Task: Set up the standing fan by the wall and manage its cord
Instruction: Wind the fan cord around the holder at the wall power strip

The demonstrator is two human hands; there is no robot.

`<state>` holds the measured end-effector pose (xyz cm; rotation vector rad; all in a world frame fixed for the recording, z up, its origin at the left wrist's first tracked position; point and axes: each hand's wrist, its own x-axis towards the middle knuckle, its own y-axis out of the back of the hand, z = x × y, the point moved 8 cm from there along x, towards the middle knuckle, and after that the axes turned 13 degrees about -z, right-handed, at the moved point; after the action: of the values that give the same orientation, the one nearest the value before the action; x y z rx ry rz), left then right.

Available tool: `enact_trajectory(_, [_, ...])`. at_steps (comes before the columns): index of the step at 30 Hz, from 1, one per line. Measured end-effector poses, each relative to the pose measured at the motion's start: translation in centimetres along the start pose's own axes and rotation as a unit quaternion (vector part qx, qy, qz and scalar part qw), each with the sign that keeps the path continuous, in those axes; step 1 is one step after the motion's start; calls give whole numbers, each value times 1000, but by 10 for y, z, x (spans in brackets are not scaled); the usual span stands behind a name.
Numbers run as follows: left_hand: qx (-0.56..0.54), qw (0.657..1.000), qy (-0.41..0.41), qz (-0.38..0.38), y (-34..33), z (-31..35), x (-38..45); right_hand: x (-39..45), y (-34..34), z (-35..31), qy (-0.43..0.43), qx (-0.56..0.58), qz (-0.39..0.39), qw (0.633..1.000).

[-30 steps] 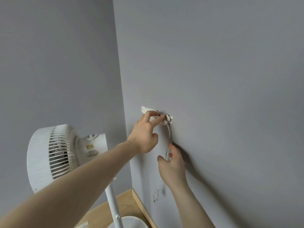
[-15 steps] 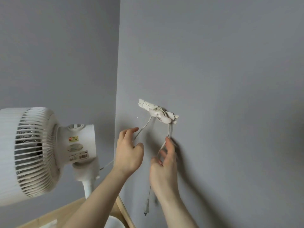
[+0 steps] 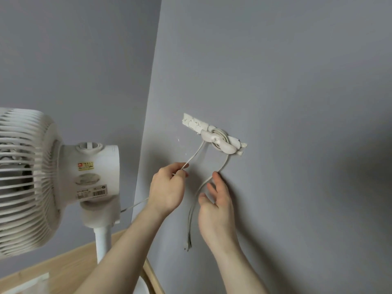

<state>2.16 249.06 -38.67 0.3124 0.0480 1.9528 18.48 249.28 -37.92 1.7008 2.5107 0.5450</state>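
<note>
Up close against a grey wall (image 3: 275,81), two bare hands work a white cord (image 3: 194,157) that is looped around a white hook (image 3: 218,143) above them. The hook sits on a rough white strip (image 3: 196,124) stuck to the wall, slanting down from upper left to lower right.

One strand of cord runs from the hook down and left into the left hand (image 3: 167,193), whose thumb and forefinger are pinched shut on it. Beyond that hand the cord carries on lower left toward the standing fan (image 3: 53,179).

A second strand drops from the hook, curves past the fingertips (image 3: 216,175) of the right hand (image 3: 218,209) and hangs almost straight down beside its palm, ending in a plug (image 3: 188,246) near the wrist. That hand is spread, fingers loose against the wall, touching the cord without gripping it.

The fan stands left of the left hand, well clear of it, its grille facing left and its pole (image 3: 102,245) upright. Its motor housing carries a small red and yellow sticker and a white label with a barcode; the writing is too blurred to read.

Below the forearms lies pale wood floor (image 3: 63,264), with a wooden skirting edge along the wall. Right of the right hand the wall is bare.
</note>
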Motion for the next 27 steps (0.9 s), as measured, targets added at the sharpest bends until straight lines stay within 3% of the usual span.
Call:
enact_trajectory(6, [112,991,-22,-75,-8,-4,5,15,-11,-7,-10,41,-11,999])
enact_trajectory(13, [103,989,-15,-109,-7,-18,12,24,-22,-14,-1,37,-21,999])
enact_trajectory(18, [66,992,-21,-105,-7,-16,11,18,-25,-18,3,25,-40,999])
enact_trajectory(24, [-110,993,-20,-43,5,-14,11,-1,-13,-17,-1,7,-46,999])
enact_trajectory(27, [-124,991,-30,-42,8,-12,9,-15,-2,-15,4,-6,-43,999])
